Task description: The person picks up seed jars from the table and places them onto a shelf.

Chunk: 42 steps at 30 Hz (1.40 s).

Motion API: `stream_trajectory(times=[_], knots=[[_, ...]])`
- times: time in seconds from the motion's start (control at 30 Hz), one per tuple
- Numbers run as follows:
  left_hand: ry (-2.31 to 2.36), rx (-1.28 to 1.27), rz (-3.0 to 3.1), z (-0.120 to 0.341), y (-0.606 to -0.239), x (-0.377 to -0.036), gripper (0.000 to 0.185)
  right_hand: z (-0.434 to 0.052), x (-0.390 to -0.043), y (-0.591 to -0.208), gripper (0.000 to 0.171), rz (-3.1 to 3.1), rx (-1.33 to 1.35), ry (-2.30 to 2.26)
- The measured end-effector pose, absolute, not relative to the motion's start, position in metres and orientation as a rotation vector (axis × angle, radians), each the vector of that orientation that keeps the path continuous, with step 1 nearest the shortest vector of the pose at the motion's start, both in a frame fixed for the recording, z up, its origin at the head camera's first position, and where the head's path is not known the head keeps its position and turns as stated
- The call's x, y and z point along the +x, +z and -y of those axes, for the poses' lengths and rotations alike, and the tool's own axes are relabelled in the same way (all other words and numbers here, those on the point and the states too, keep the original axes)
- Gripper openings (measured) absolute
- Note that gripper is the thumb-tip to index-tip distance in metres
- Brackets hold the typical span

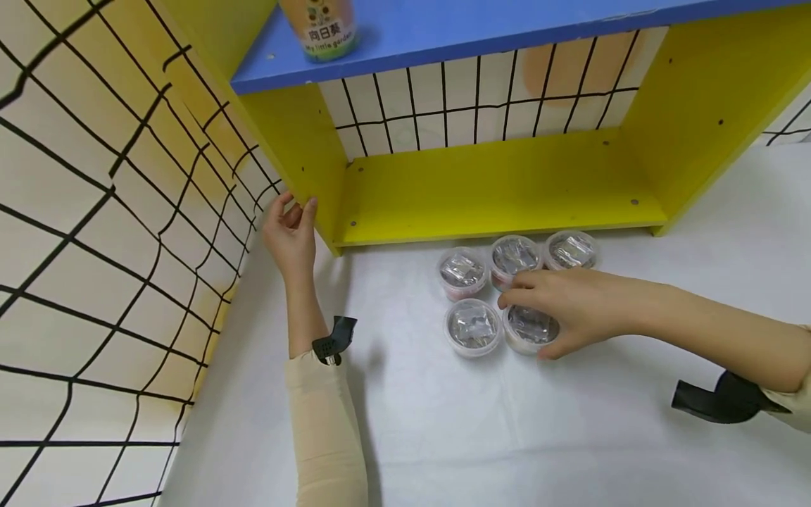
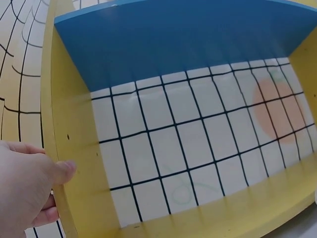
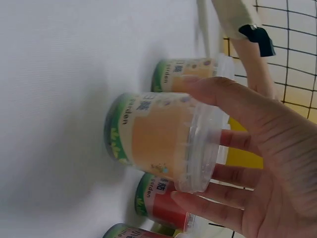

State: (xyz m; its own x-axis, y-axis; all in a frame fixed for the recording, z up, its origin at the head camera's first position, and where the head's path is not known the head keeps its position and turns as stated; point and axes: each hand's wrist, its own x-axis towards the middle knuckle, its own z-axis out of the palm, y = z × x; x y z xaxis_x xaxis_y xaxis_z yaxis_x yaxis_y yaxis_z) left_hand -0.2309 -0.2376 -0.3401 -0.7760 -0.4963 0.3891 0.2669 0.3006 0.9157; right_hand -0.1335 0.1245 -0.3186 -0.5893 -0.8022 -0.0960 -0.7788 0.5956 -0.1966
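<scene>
My left hand (image 1: pixel 291 236) grips the front edge of the yellow shelf's left side panel (image 2: pixel 62 148), with the thumb on its inner face and the fingers round the outside. Over on the right, my right hand (image 1: pixel 576 303) holds an orange-labelled plastic cup (image 3: pixel 158 136) by its clear lid, thumb on one side and fingers on the other. This cup stands at the front right of a group of lidded cups on the white tabletop. Beside it is another orange-labelled cup (image 1: pixel 472 327). Behind are a red-labelled cup (image 3: pixel 166 201) and further cups (image 1: pixel 462 271).
The shelf unit's yellow bottom board (image 1: pixel 494 186) lies just behind the cups. Above it runs a blue shelf board (image 1: pixel 507 35) bearing another labelled cup (image 1: pixel 326 32). A white wall with black grid lines (image 1: pixel 95 232) rises along the left.
</scene>
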Motion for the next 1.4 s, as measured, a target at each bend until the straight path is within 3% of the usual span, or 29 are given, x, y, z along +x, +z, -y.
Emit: stream_trajectory(times=[0.73,1.13,1.4], knots=[[-1.531,0.158,1.928,0.238,-0.341,-0.230,0.030,-0.130,-0.137,-0.289,0.061,-2.574,-1.222,-0.266],[-1.513,0.188,1.953,0.223,-0.318,-0.211,0.028,-0.132,-0.137,-0.278,0.059,-2.568,-1.230,-0.266],[-1.515,0.144,1.911,0.234,-0.337,-0.227,0.028,-0.132,-0.137,-0.277,0.059,-2.573,-1.239,-0.245]])
